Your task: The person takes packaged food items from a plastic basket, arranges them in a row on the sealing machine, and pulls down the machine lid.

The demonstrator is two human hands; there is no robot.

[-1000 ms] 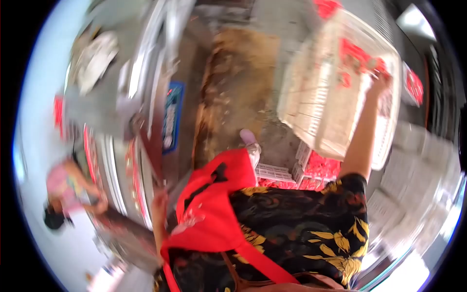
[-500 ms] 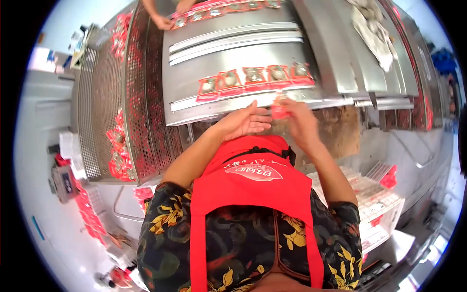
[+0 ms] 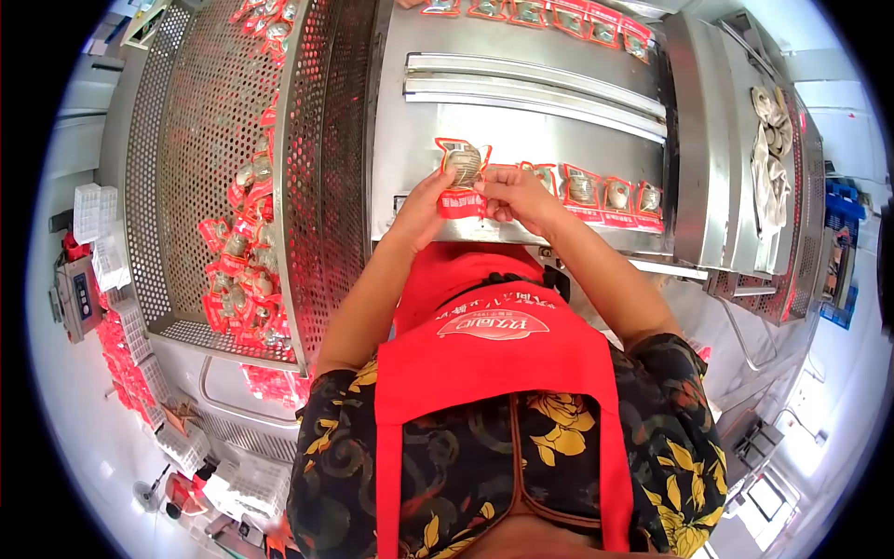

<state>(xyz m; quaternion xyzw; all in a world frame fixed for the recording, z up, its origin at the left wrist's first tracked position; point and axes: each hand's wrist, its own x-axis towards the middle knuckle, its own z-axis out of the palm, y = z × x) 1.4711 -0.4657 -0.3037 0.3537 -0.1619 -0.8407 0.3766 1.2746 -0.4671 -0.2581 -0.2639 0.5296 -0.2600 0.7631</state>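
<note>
A clear packet with red edges and a round, greyish, egg-like item inside (image 3: 463, 166) is held between my hands over the near edge of the steel machine bed (image 3: 549, 116). My left hand (image 3: 421, 212) is closed on the packet's left side, near its red bottom strip. From the other side my right hand (image 3: 523, 197) pinches the packet's lower right edge. Similar packets (image 3: 583, 189) lie in a row along the near sealing bar to the right, one partly hidden behind my right hand.
On the left a perforated metal trough (image 3: 172, 200) holds a heap of packets (image 3: 247, 270). Two metal bars (image 3: 535, 88) cross the machine bed. Another packet row (image 3: 531, 13) lies at the far side, near part of another person's hand. A cloth (image 3: 769, 163) lies on the right-hand steel surface.
The view has shifted, bringing more of the left trough into sight. My left hand was open and is now closed on the packet. My right hand's packet is now held in both hands.
</note>
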